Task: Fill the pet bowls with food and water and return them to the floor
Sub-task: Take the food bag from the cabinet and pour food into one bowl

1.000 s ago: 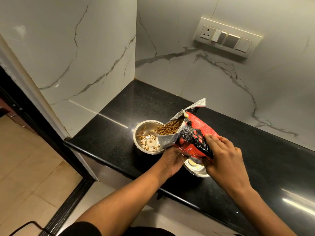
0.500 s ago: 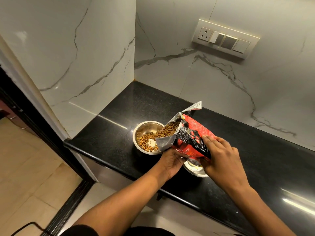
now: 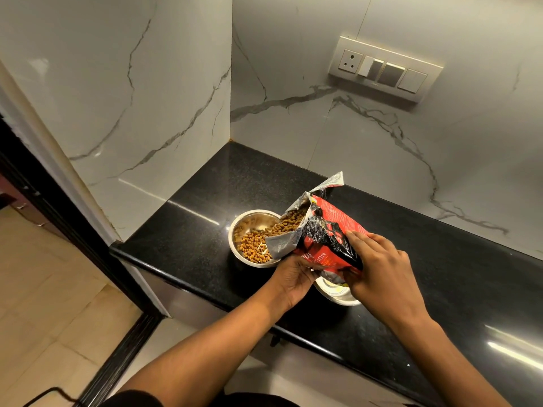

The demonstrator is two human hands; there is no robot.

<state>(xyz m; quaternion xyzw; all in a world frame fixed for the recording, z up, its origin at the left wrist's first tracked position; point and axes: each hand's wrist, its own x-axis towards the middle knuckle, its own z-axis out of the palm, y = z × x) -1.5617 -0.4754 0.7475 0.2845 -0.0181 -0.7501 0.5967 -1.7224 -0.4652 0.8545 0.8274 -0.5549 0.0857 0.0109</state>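
A: Starting nearest, what do we have at the bottom of the frame?

B: We see two bare forearms rising from the lower edge toward the centre. Our left hand (image 3: 293, 282) sits just below the middle, cupped under the red and black food bag (image 3: 326, 237), its fingers closed on the bag's lower end. Our right hand (image 3: 379, 271) is right of centre, fingers (image 3: 357, 239) pressed down on top of the bag, gripping it from above.

A: And under our hands?

B: A second steel bowl (image 3: 338, 295) peeks out just below the bag, mostly hidden; we cannot tell what it holds. It stands on the black surface (image 3: 182, 230) near the front edge.

A: Where does the bag point?

B: It is tilted toward the left of the frame, its torn silver mouth open over the first steel bowl (image 3: 238, 230), which stands at the centre on the same surface. Brown kibble (image 3: 252, 245) covers much of that bowl's bottom, and more lies in the bag's mouth.

A: Farther back?

B: Marble walls meet in a corner at upper centre, with a switch plate (image 3: 385, 69) at the upper right. Tan floor tiles (image 3: 44, 289) fill the lower left.
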